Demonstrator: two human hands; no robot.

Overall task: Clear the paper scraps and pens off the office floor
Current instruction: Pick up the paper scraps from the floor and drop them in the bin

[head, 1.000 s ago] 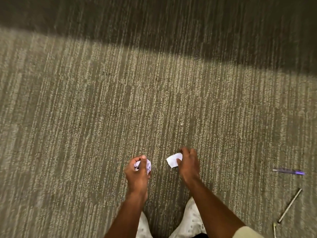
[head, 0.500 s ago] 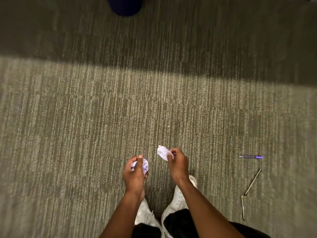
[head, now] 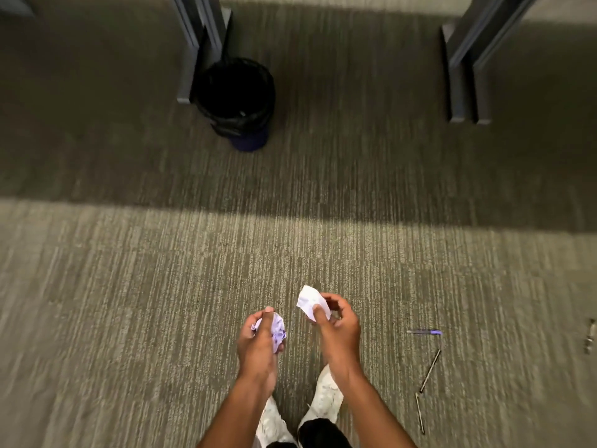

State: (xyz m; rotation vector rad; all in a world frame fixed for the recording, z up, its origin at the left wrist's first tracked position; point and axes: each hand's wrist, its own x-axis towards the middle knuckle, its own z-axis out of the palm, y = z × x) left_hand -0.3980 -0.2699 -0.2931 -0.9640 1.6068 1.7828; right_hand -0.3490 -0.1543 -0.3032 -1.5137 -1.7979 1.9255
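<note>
We can read no text, label, brand or number anywhere; the crumpled paper scrap point(head: 278, 331) in our left hand point(head: 258, 344) carries purple marks too blurred to make out.

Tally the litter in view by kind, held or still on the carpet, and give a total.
Paper scraps: 2, a crumpled purple-marked scrap in the left hand and a white scrap in the right hand.
Pens on the carpet: 4, a purple pen, two slim pens, and one at the right edge, blurred.
Total: 6

Striped carpet point(head: 129, 318), desk legs point(head: 197, 43), shadow band point(head: 355, 176)
</note>
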